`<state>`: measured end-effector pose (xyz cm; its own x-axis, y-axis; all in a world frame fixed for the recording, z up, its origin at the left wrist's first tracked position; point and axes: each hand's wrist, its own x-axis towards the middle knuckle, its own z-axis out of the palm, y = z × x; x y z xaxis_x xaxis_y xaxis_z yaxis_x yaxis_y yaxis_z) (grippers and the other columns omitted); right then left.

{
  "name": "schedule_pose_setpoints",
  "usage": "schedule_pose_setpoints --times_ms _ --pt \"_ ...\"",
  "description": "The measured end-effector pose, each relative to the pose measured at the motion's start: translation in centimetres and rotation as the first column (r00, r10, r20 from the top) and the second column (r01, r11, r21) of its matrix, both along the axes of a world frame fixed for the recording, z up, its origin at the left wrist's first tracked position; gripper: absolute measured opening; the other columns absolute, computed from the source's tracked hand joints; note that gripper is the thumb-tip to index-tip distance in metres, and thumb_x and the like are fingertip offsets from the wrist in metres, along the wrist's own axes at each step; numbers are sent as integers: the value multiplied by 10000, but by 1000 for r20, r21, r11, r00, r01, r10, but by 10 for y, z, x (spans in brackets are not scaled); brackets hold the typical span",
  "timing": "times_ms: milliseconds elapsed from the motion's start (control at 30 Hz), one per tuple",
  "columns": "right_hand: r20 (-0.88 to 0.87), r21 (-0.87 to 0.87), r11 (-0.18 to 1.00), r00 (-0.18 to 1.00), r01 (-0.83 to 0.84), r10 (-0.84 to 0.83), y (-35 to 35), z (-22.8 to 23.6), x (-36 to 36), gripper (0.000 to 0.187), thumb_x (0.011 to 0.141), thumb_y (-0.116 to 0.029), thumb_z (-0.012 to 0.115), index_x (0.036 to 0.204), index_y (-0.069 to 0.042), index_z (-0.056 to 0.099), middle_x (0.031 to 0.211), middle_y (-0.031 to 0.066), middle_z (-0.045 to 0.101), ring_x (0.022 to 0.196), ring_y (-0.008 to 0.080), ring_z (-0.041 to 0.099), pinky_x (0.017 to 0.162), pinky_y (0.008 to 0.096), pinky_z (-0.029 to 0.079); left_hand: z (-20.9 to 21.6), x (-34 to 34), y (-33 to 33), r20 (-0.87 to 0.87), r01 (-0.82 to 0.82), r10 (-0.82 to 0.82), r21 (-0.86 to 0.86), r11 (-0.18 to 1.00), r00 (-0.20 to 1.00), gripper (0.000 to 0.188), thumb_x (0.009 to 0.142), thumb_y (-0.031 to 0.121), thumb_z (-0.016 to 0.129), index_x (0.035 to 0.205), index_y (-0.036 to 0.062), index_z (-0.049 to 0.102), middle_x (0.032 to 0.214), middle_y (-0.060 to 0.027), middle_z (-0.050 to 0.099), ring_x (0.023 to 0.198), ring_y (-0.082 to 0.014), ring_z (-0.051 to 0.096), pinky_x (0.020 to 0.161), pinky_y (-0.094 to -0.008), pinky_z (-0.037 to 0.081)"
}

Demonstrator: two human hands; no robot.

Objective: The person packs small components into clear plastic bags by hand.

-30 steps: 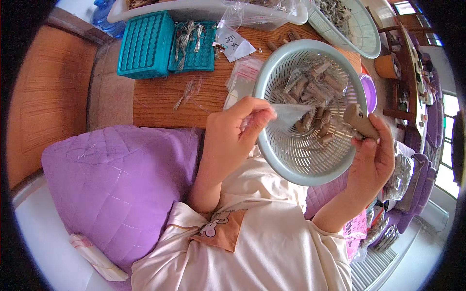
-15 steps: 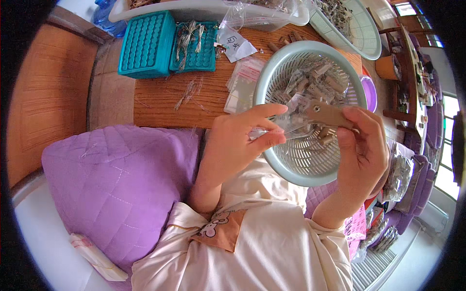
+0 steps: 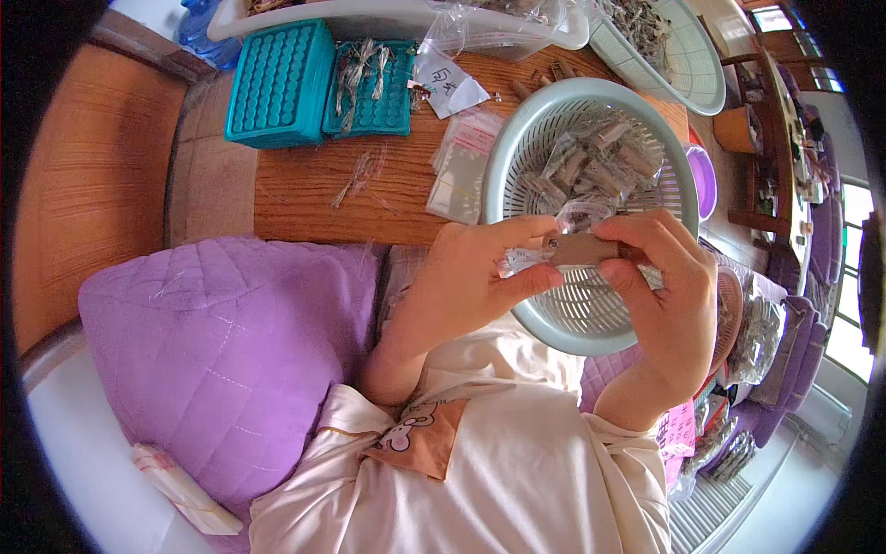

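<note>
My left hand (image 3: 471, 277) pinches a small clear plastic bag (image 3: 520, 262) between thumb and fingers. A flat brown piece (image 3: 583, 249) is closed in the thumb and fingers of my right hand (image 3: 672, 295). Its left end lies against the bag at my left fingertips; whether it is inside the bag I cannot tell. Both hands are over the near part of a round grey-green plastic basket (image 3: 498, 175). In the basket lie several clear bags with brown pieces (image 3: 600, 162).
On the wooden table (image 3: 305, 198) lie a stack of flat clear bags (image 3: 459, 175), thin loose strands (image 3: 355, 175) and teal trays (image 3: 277, 83). A white bin (image 3: 388, 28) and a pale green basket (image 3: 697, 78) stand at the back. A purple quilted cushion (image 3: 221, 342) is at the left.
The brown piece has moved left and turned level, and its end now meets the bag at my left fingertips. My hands are closer together and slightly lower.
</note>
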<state>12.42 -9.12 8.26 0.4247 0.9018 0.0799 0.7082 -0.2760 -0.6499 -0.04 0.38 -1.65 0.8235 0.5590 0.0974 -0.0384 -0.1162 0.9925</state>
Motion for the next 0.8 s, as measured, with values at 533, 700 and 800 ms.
schedule_pose_setpoints --times_ms 533,700,800 --pt "66 13 958 956 -287 286 9 -10 0 191 609 -76 668 791 -41 623 913 112 559 786 269 555 635 322 455 12 -6 4 -35 115 -127 -239 964 991 281 683 148 685 924 22 616 649 0 556 542 -16 415 460 -190 325" --pt "171 2 932 919 -361 356 6 -20 6 366 583 -194 699 907 -40 624 1071 143 502 922 292 512 733 340 443 8 -7 6 104 161 -125 -488 858 987 246 725 55 635 950 -31 585 791 -52 614 704 -62 550 604 -191 445" --pt "-330 197 979 937 -51 115 0 -42 -2 461 622 -240 705 997 -3 582 1074 130 516 920 243 532 749 308 443 1 -3 3 204 175 -63 -593 786 977 337 746 138 656 1015 -37 553 868 -44 606 709 -42 521 595 -169 420"
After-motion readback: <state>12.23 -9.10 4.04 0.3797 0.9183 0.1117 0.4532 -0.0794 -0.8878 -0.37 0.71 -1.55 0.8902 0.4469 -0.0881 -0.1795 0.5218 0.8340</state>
